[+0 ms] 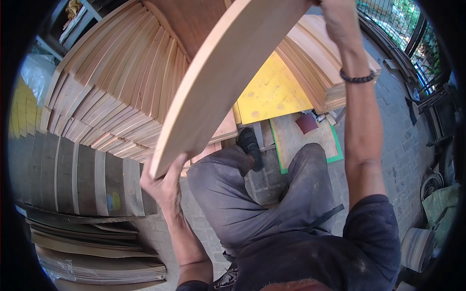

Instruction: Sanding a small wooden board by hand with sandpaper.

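Observation:
A long pale wooden board [222,76] is raised slantwise before me, one edge towards the camera. Its lower left end rests in my left hand [165,178], the thumb on the face and the fingers around the edge. At the top of the view, my right hand [335,11] is at the board's far end; the fingers there are partly cut off by the picture's rim. Below the board lies a yellow tabletop [273,91]. To its right is a pile of similar wooden boards [313,58], and on the left stands a large stack of boards [120,76].
A green-edged panel [305,142] lies beyond my knees, with a dark red sheet [307,123] on it. Flat sheets [102,265] are piled at lower left. A roll [417,249] and a green sack [442,207] stand at right, near a metal grille [389,18] farther back.

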### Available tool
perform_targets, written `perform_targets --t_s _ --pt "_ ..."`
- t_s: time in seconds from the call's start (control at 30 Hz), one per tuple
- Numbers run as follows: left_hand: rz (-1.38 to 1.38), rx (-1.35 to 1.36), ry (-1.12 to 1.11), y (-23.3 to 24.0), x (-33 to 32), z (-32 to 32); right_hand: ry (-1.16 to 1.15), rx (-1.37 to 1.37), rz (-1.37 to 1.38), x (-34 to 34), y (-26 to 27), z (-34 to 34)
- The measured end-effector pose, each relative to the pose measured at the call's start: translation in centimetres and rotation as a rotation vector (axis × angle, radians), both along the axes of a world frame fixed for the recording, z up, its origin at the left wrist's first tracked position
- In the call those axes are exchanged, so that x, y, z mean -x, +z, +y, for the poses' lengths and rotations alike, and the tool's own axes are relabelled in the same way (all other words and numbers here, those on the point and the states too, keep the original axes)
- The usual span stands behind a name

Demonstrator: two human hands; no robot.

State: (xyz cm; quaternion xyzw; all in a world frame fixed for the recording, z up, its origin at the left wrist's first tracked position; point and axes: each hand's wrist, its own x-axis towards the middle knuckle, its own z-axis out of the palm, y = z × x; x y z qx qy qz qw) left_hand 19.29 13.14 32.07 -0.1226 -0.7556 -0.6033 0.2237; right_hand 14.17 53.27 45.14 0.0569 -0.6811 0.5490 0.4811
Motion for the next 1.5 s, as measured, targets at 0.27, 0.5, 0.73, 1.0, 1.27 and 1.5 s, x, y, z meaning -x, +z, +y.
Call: perform_targets --t_s 0.27,0.5,0.73,1.0,1.27,1.5 --pt "0.009 0.565 -0.307 -0.6 7.1 11.1 0.852 -0.075 0.511 2.2 1.8 2.7" --pt "0.114 -0.017 -0.482 1.8 9.5 20.3 -0.291 -0.967 0.300 -0.8 -2.8 -2.3" --pt "0.198 -0.166 -0.538 4.3 9.1 20.9 -0.395 -1.098 0.251 -3.0 -3.7 -6.8" --pt "0.222 -0.082 -0.480 4.2 9.1 22.0 -0.405 -0.943 0.060 -2.3 -3.2 -4.6" --pt "0.221 -0.044 -0.501 4.3 7.8 22.8 -0.516 -0.927 -0.078 -2.2 -3.2 -0.2" --pt "0.218 -0.076 -0.539 4.3 7.2 23.2 -0.382 -1.007 -0.101 -2.8 -0.7 1.9"
